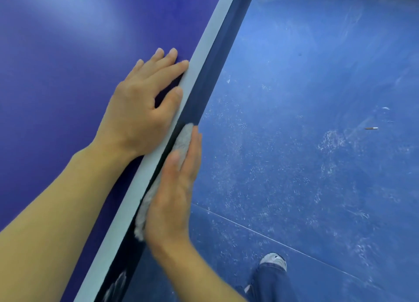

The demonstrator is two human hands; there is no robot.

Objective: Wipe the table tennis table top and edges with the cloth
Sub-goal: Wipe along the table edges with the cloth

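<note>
The blue table tennis table top [68, 75] fills the left of the view, with a pale line [204, 45] along its border and a dark side edge [224, 38] running diagonally. My left hand [142, 104] rests flat on the top, fingers spread, the thumb and forefinger tips touching the pale line. My right hand [174, 188] presses a grey fluffy cloth [183, 138] against the dark side edge with straight fingers. Most of the cloth is hidden between my palm and the edge; its ends show above the fingertips and below the palm.
To the right lies a blue scuffed floor [317, 143] with a thin seam line. A small stick-like object [371, 128] lies on the floor at right. My shoe and trouser leg [272, 276] stand at the bottom right, close to the table.
</note>
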